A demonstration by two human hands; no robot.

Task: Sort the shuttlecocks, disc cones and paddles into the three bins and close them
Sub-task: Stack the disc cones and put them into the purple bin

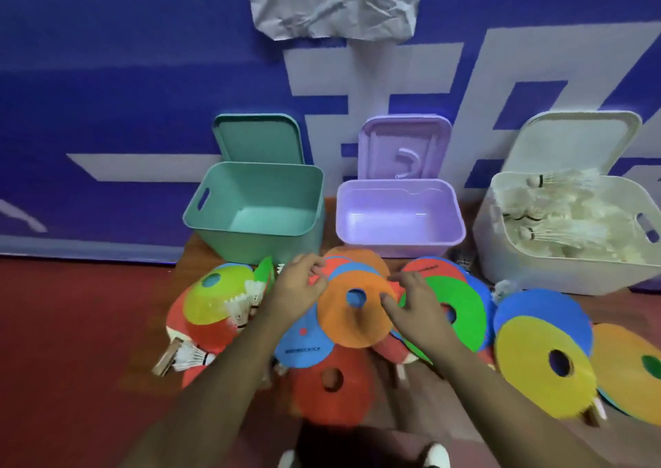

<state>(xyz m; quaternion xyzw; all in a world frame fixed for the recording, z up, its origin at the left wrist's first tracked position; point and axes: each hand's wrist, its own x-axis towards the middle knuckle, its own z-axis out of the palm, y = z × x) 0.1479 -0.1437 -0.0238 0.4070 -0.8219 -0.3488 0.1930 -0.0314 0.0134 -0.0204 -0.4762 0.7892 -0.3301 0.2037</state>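
Observation:
A heap of disc cones, paddles and shuttlecocks lies on the floor in front of me. An orange disc cone (352,310) sits on top in the middle. My left hand (298,283) grips its left rim. My right hand (411,299) grips its right rim with curled fingers. Behind stand three open bins: a green bin (257,213) with nothing in it, a purple bin (398,213) with nothing in it, and a white bin (558,263) full of shuttlecocks (558,224). A few shuttlecocks (243,303) lie at the heap's left beside a yellow cone (214,294).
The green lid (259,138), purple lid (404,149) and white lid (576,138) lean against a blue banner wall. More cones, blue (540,306), yellow (540,364) and orange (629,367), spread to the right. A red-faced paddle with a wooden handle (168,356) lies at the left. Red floor surrounds the heap.

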